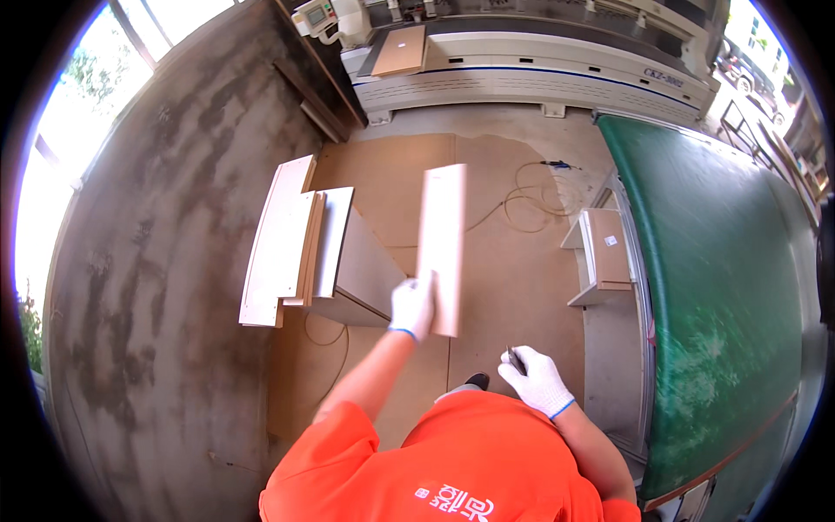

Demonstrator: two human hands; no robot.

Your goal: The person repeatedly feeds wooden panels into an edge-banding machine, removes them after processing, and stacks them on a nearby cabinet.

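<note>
In the middle of the view, my left hand (412,308), in a white knit glove, grips a long white board (444,235) by its left edge near the lower end. The board is held up off the floor, its long side pointing away from me. My right hand (536,381), gloved too, is closed around a small dark tool (516,359) near my body; its kind cannot be made out. To the left of the held board, several white panels (283,248) with brown edges lie stacked on a white cabinet-like piece (370,261).
A green-covered table (713,287) stands at right, with a brown panel (606,248) on a white piece beside it. A thin hose (522,196) coils on the brown floor sheets (513,278). A long machine (531,74) spans the back; a stained wall (165,252) rises at left.
</note>
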